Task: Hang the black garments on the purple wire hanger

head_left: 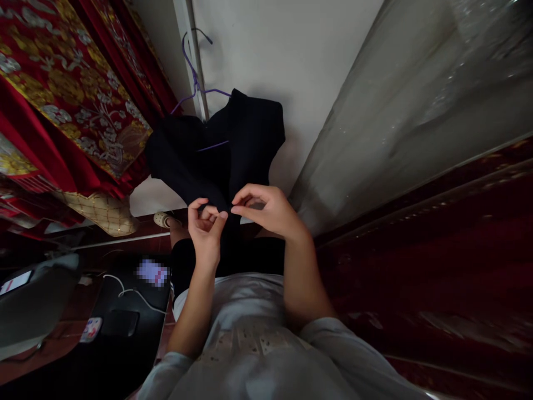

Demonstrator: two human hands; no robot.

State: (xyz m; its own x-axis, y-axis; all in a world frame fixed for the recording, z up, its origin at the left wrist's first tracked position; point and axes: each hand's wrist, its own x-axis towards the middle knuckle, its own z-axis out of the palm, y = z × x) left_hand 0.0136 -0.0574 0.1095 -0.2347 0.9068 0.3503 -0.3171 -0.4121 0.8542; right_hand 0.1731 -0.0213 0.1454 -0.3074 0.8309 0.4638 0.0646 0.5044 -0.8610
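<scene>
- Garment: a near-black cloth garment with an open V neck [256, 130], hung on a thin purple wire hanger [195, 80] in front of a pale upright pole [186, 16]. We cannot tell what the hook catches on.
- Key relation: the cloth lies beyond both hands, its long axis running from the hanger's neck down toward the wearer's lap. The two front edges slant together and come close to meeting right between the fingertips.
- Nearer hand: the left hand [204, 236] is on the cloth, at the lower end of the left front edge. The right hand [270, 210] comes in from the other side, its fingertips at the right front edge, just beside the left thumb.
- Left grip: pinching cloth, thumb uppermost, as we read it.
- Right grip: thumb and forefinger nearly together; we cannot tell whether cloth is caught between them.
- Look: matte, no pattern we can make out. Shoulders spread past the hanger's arms; the lower wire shows across the neck opening. Below the hands the cloth blends into black shorts [266, 254], so we lose its hem.
</scene>
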